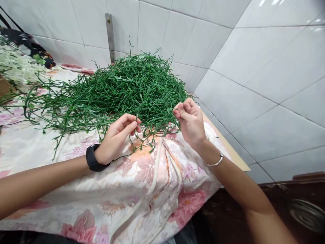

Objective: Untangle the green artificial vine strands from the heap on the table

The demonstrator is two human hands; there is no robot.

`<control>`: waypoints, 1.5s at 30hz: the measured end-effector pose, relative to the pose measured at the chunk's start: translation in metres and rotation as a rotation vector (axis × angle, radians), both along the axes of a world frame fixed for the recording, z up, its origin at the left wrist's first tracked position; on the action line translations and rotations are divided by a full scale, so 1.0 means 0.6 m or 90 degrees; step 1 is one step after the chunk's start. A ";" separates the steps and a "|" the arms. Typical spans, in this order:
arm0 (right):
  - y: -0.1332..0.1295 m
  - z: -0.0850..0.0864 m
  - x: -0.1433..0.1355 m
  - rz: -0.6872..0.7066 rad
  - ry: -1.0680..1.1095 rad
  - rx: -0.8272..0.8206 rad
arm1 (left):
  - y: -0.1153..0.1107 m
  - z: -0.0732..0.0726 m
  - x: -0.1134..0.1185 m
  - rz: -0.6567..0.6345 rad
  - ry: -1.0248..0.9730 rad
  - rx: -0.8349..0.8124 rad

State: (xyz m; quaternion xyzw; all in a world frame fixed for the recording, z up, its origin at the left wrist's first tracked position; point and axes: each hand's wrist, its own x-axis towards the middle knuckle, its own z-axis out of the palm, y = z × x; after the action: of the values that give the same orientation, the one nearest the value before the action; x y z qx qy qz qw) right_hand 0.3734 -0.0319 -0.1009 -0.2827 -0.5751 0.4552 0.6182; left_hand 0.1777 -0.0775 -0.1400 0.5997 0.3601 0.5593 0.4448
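2 bare hands are raised, well apart from each other, at the front of a heap of artificial greenery. The left hand [116,137] has its thumb and forefinger pinched on a thin, dark green stem [136,119]; the right hand [191,122], fingers curled and thumb pressed in, grips a slim green strand [175,109] whose tip juts from the fingertips. A black, smooth wristband [94,158] circles the left wrist, a silver-coloured, narrow bangle [217,161] the right. Just beyond the hands rises the tangled, bright green mound of wiry stems [142,84], trailing loosely leftward. Beneath it spreads a white cloth printed with pink and orange flowers [83,189], its folds bunched below the hands. A flat, tan board edge [232,149] shows at right. At far left stand white artificial blossoms [20,64] near a black, flower-patterned fabric item [27,42]. Behind, 1 upright, grey metal strip [110,37] is set against glossy white wall tiles [266,67].
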 end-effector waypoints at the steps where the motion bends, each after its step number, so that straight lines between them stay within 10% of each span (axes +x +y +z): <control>1: 0.000 0.000 0.000 0.001 0.006 -0.002 | 0.002 -0.001 -0.001 -0.002 -0.020 0.003; 14: -0.004 0.005 -0.001 0.002 0.030 -0.030 | 0.028 0.012 -0.026 0.037 -0.038 0.078; 22: -0.004 0.007 0.001 0.014 0.040 -0.036 | 0.022 0.020 -0.038 0.147 0.367 0.425; 28: -0.009 0.007 -0.004 0.028 0.035 -0.015 | -0.001 0.038 -0.032 0.208 0.536 0.496; 45: -0.029 -0.004 -0.021 -0.005 -0.036 0.129 | -0.015 0.043 -0.028 -0.001 0.371 0.445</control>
State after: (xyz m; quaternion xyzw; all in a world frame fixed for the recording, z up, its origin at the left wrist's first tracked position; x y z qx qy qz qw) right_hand 0.3610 -0.0490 -0.1033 -0.2337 -0.6346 0.3843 0.6285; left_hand 0.1607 -0.0863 -0.1144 0.8466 0.2595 0.4545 0.0966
